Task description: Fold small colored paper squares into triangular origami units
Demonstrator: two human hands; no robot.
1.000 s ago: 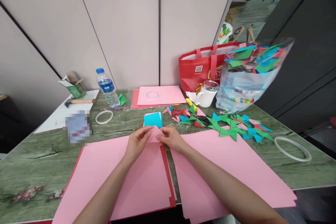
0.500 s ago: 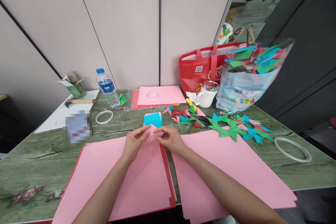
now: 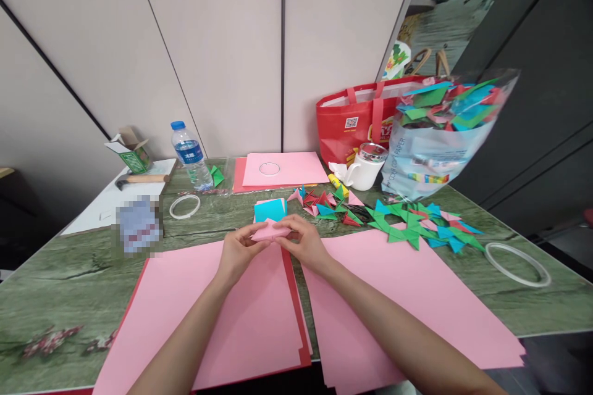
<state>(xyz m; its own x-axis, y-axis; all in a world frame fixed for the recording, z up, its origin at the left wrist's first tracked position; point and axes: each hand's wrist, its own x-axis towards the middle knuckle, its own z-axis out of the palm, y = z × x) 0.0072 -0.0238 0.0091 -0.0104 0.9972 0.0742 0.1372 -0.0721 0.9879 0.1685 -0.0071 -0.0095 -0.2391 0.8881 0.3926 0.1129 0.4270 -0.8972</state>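
Note:
A small folded piece of pink paper (image 3: 270, 232) is held up between my two hands, over the far edge of the left stack of pink sheets (image 3: 250, 315). My left hand (image 3: 237, 253) pinches its left side with thumb and forefinger. On the other side, my right hand (image 3: 303, 242) grips the paper's right end, thumb below and fingers above. Just behind the hands lies a small pile of square papers with a blue one (image 3: 270, 210) on top. Folded red, pink, green and blue paper pieces (image 3: 324, 202) lie beyond my right hand.
Green and blue folded-paper rings (image 3: 403, 229) lie right, near a white hoop (image 3: 517, 264). Behind stand a white mug (image 3: 364, 168), a red bag (image 3: 343, 129) and a plastic bag of folded paper (image 3: 426, 154). A water bottle (image 3: 191, 157) and hammer (image 3: 143, 179) are left.
The pink paper, which showed a raised pointed shape, now appears flatter and wider between my fingers. My fingers have shifted slightly along its edges; both hands keep hold of it.

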